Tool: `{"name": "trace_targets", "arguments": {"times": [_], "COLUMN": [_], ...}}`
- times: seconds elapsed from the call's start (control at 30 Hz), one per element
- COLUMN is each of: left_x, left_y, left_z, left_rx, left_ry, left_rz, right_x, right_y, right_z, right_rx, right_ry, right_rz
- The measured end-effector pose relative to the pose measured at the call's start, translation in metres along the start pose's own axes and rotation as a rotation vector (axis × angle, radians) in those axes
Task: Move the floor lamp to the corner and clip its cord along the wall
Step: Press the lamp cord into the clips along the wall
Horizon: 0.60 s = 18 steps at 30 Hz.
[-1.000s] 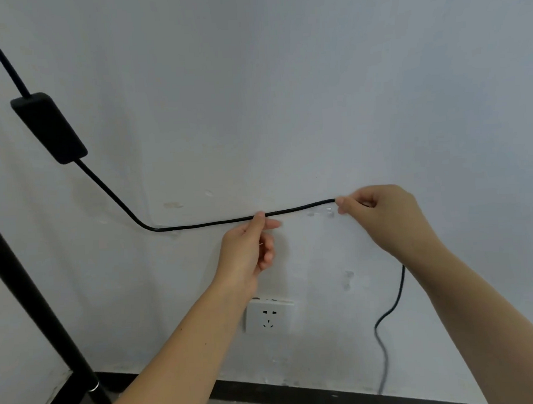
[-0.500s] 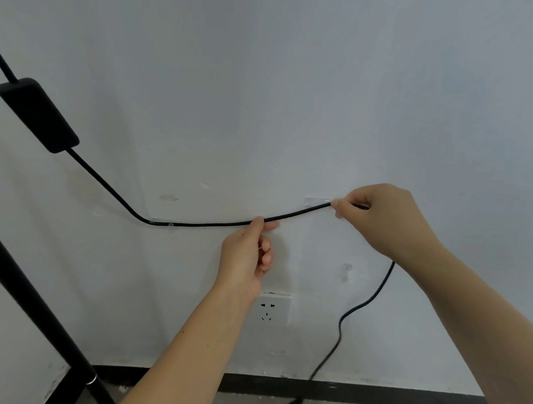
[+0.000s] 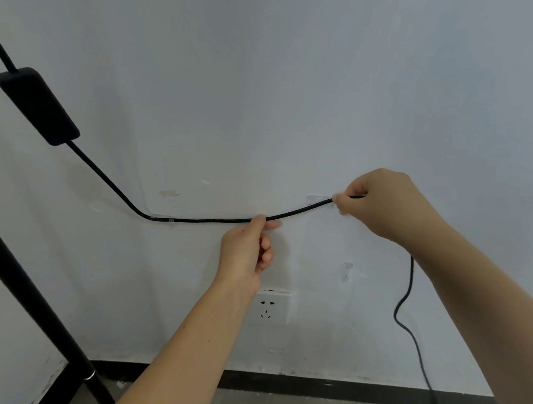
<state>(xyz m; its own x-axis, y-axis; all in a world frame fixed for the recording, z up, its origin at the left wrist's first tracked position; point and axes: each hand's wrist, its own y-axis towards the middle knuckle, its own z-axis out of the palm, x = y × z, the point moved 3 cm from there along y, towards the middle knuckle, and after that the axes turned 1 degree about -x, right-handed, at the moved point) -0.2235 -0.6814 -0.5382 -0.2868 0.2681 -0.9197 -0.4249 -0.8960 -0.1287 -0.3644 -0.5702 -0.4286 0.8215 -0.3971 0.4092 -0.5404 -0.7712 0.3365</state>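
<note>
A black cord [image 3: 211, 220] runs from an inline switch box [image 3: 38, 106] at the upper left down to a clear clip [image 3: 168, 220] on the white wall, then sags along the wall to the right. My left hand [image 3: 249, 251] pinches the cord from below at its middle. My right hand [image 3: 381, 203] pinches it further right, beside a second clear clip [image 3: 317, 198]. Past that hand the cord's loose end [image 3: 407, 314] hangs to the floor. The black lamp pole [image 3: 34, 303] leans through the left edge.
A white wall socket [image 3: 271, 307] sits just under my left wrist. A black skirting strip [image 3: 328, 385] runs along the wall's foot above the grey floor. The wall shows old adhesive marks [image 3: 347, 270].
The cord between my hands has dropped from nearly straight to a shallow sag. The hanging end has swung about below my right forearm. The view has shifted slightly.
</note>
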Motion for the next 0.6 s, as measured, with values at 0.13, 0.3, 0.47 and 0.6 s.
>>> {"name": "trace_targets", "arguments": {"times": [0.13, 0.3, 0.47, 0.6], "left_x": [0.002, 0.003, 0.003, -0.004], "left_y": [0.0, -0.001, -0.002, -0.001], "left_z": [-0.002, 0.001, 0.004, 0.006], "left_rx": [-0.008, -0.006, 0.023, 0.078], "left_ry": [0.01, -0.01, -0.083, -0.169], "left_rz": [-0.018, -0.03, -0.064, -0.042], "right_x": [0.007, 0.014, 0.015, -0.011], "right_y": [0.004, 0.012, 0.01, 0.007], "right_z": [-0.002, 0.0, 0.005, 0.004], "right_rx": [0.045, 0.004, -0.088, -0.107], "right_ry": [-0.058, -0.147, -0.191, 0.04], "right_rz": [0.0, -0.046, -0.098, -0.056]}}
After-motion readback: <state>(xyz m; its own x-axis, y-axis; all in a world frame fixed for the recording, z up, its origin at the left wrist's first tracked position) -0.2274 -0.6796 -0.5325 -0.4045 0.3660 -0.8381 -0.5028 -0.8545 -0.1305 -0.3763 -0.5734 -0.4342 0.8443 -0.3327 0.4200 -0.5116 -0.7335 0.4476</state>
